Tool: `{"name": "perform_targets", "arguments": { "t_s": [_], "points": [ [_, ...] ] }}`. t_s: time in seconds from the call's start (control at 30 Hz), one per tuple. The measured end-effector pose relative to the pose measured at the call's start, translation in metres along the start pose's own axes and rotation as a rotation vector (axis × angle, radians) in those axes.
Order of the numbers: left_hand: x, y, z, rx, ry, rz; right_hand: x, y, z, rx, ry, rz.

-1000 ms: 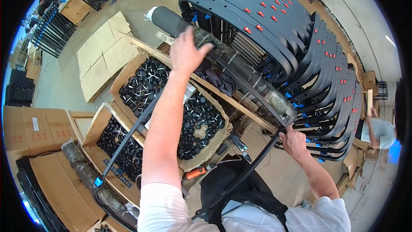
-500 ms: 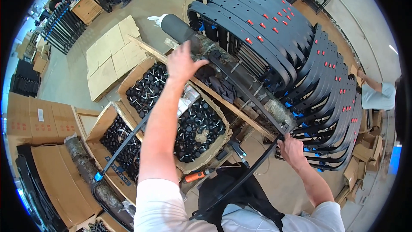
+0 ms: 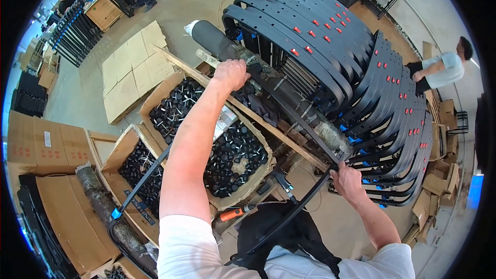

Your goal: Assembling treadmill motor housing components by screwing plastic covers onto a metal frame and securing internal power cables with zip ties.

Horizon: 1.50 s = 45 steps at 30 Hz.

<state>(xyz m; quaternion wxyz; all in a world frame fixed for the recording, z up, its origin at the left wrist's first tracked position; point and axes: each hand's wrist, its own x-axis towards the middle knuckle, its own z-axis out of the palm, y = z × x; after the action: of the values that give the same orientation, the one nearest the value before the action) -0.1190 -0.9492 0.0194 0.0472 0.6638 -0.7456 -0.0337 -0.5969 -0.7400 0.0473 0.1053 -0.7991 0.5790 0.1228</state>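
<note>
A black metal tube frame (image 3: 305, 200) lies tilted across the middle, its near bar passing in front of my body. My left hand (image 3: 232, 75) is closed at its far left corner, fingers curled down over the tube. At the near right corner, my right hand (image 3: 348, 180) grips the tube with the thumb on top. Beneath the frame's far side runs a padded support bar (image 3: 209, 39), wrapped in dark and clear material. Below my left forearm, open cartons hold black round-headed screw feet (image 3: 235, 150). Part of the frame's left side is hidden behind that forearm.
Stacked black curved frames (image 3: 320, 31) with red tabs fill the right. An orange-handled tool (image 3: 231, 214) and a power driver (image 3: 284, 183) hang near my waist. A wooden rail (image 3: 279, 132) borders the cartons. A co-worker (image 3: 444, 67) stands at far right; others are at upper left.
My left hand, spread above the corner before, has lowered and closed on the frame. My right hand keeps its grip. The co-worker at right now shows upright, more fully in view.
</note>
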Motion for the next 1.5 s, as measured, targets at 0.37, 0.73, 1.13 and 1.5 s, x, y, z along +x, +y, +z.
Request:
{"name": "perform_targets", "arguments": {
  "t_s": [0.37, 0.73, 1.13, 1.5],
  "points": [
    [-0.001, 0.003, -0.001, 0.0, -0.071, 0.091, 0.001, 0.005, -0.003, 0.015, -0.01, -0.032],
    [-0.335, -0.036, -0.012, -0.339, 0.551, -0.645, 0.075, -0.038, -0.029, 0.251, 0.152, -0.207],
    [-0.845, 0.018, 0.018, 0.29, 0.37, -1.668, 0.162, 0.024, 0.072, 0.701, 0.167, -0.127],
    [-0.905, 0.031, 0.042, 0.014, 0.156, -1.811, 0.146, -0.025, -0.003, 0.263, 0.175, -0.085]
  ]
}}
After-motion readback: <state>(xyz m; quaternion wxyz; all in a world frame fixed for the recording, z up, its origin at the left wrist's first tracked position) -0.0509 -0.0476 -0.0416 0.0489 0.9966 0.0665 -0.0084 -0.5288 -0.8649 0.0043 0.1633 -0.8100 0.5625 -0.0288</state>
